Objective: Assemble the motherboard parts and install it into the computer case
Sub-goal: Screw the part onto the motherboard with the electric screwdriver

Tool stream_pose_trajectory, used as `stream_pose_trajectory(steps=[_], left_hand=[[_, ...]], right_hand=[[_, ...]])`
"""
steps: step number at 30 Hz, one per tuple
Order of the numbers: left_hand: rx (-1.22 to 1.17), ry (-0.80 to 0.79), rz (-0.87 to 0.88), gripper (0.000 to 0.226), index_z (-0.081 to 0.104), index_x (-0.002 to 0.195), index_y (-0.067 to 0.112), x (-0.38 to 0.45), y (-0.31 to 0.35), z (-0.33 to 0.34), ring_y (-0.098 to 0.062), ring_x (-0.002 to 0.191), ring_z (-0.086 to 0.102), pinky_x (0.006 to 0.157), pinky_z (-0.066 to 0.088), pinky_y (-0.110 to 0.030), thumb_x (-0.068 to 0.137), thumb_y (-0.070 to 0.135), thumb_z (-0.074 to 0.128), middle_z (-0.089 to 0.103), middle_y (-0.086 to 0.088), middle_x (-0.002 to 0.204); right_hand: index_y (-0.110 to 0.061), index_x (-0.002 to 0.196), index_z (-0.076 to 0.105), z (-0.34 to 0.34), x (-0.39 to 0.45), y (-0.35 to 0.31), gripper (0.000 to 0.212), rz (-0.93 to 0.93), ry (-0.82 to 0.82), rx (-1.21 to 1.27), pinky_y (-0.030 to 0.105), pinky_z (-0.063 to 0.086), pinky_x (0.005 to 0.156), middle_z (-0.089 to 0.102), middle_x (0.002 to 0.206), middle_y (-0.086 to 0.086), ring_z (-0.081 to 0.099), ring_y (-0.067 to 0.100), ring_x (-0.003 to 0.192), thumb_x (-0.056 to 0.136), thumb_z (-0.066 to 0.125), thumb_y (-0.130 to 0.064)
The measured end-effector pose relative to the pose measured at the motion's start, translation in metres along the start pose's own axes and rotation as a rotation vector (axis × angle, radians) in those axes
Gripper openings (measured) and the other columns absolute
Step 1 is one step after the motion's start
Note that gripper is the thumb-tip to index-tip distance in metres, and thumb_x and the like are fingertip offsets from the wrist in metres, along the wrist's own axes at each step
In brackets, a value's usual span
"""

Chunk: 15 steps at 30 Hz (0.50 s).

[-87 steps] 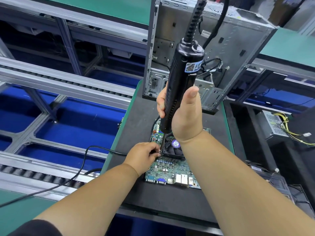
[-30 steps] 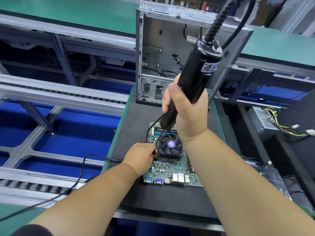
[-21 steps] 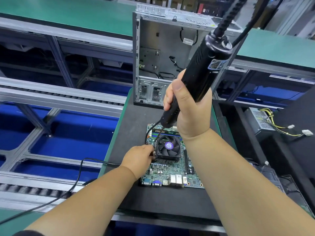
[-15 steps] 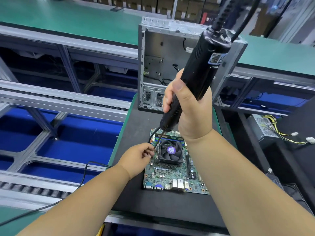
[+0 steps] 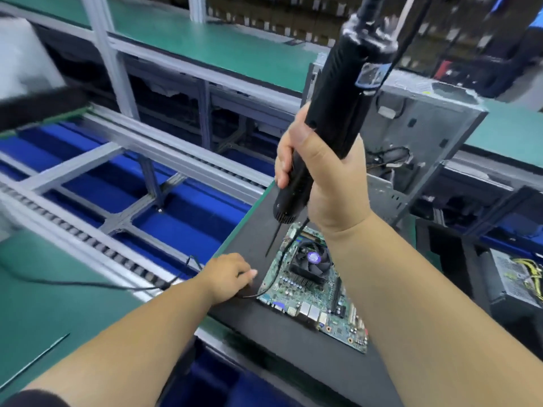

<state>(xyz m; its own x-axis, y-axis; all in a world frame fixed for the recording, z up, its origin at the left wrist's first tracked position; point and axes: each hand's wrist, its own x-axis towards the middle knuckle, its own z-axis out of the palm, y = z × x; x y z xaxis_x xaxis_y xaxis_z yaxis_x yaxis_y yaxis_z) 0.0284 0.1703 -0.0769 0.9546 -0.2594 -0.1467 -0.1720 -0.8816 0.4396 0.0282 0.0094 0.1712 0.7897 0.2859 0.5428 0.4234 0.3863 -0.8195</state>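
A green motherboard [image 5: 296, 295] with a black CPU cooler fan [image 5: 312, 263] lies flat on a black mat [image 5: 293, 342]. My right hand [image 5: 329, 183] grips a black electric screwdriver [image 5: 338, 113], whose thin bit [image 5: 286, 239] hangs above the mat left of the board. My left hand [image 5: 232, 276] rests on the mat just left of the board, fingers curled near a thin black cable [image 5: 264, 289]; whether it holds the cable I cannot tell. The open grey computer case [image 5: 411, 136] stands upright behind the board.
A roller conveyor [image 5: 88, 236] with grey rails over blue panels runs to the left. Green bench tops [image 5: 44, 304] lie near left and behind. A power supply with yellow wires [image 5: 517, 277] sits at the right. A coiled cord rises from the screwdriver's top.
The view swung to the left. My right hand lifted the screwdriver's bit off the cooler. My left hand drew back from the cooler's edge onto the mat left of the board.
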Motion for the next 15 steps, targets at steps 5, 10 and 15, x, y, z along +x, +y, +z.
stream_pose_trajectory(steps=[5, 10, 15], left_hand=[[0.097, -0.132, 0.019, 0.036, 0.061, 0.076, 0.022, -0.055, -0.011, -0.009, -0.009, 0.073, 0.053, 0.075, 0.042, -0.027, 0.088, 0.056, 0.058, 0.061, 0.008, 0.076], [0.166, 0.085, -0.103, 0.035, 0.061, 0.080, 0.023, -0.109, -0.044, -0.039, -0.014, 0.078, 0.057, 0.073, 0.034, -0.024, 0.086, 0.057, 0.060, 0.065, 0.007, 0.078], [0.031, 0.240, -0.229, 0.029, 0.059, 0.073, 0.026, -0.191, -0.096, -0.074, -0.007, 0.068, 0.052, 0.062, 0.037, -0.019, 0.081, 0.052, 0.069, 0.057, 0.012, 0.067]], right_hand=[[-0.004, 0.090, 0.046, 0.018, -0.016, 0.014, 0.037, 0.092, -0.084, -0.039, 0.034, 0.042, 0.056, 0.048, 0.060, 0.011, 0.046, 0.027, 0.050, 0.080, 0.071, -0.030], [-0.005, 0.086, 0.049, 0.058, -0.028, 0.033, 0.037, 0.151, -0.210, -0.130, 0.038, 0.045, 0.057, 0.052, 0.063, 0.012, 0.050, 0.027, 0.052, 0.077, 0.075, -0.029], [-0.037, 0.074, 0.057, 0.133, -0.045, 0.052, 0.026, 0.162, -0.470, -0.260, 0.024, 0.045, 0.058, 0.056, 0.064, -0.006, 0.052, 0.008, 0.056, 0.075, 0.080, -0.025]])
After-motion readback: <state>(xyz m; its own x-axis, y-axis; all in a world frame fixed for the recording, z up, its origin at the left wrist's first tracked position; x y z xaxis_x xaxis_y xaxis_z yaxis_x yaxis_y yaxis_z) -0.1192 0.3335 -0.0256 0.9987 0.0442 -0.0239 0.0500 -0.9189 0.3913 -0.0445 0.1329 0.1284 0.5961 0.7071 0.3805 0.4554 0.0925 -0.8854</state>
